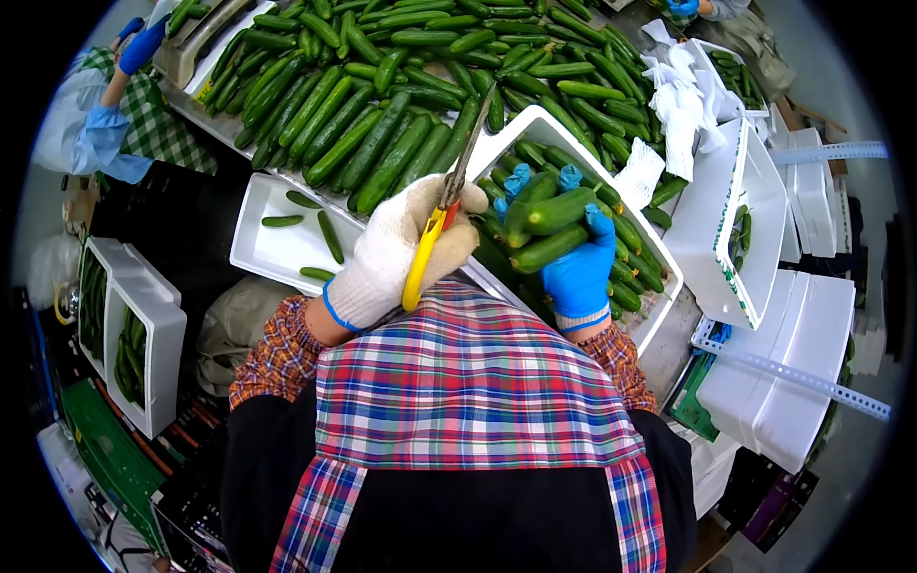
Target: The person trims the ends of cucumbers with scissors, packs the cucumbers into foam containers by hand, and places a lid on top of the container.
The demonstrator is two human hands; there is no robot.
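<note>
In a white knitted glove, my left hand (387,253) is closed around a pair of scissors (421,260) with yellow and red handles. The blades point up and away from me and look worn and brownish. My right hand (583,277), in a blue glove, grips several cucumbers (560,211) in a bunch, its fingertips showing around them. This bunch is above a white foam box (659,320) holding more cucumbers. Beyond both hands lies a big heap of cucumbers (382,143) on the table.
A white foam box (250,237) with a few small cucumbers sits left of my left hand. Another foam box (718,205) stands tilted at right, near crumpled white paper (680,110). Stacked boxes (788,358) are at far right. Other people's blue-gloved hands (143,46) appear at the upper edges.
</note>
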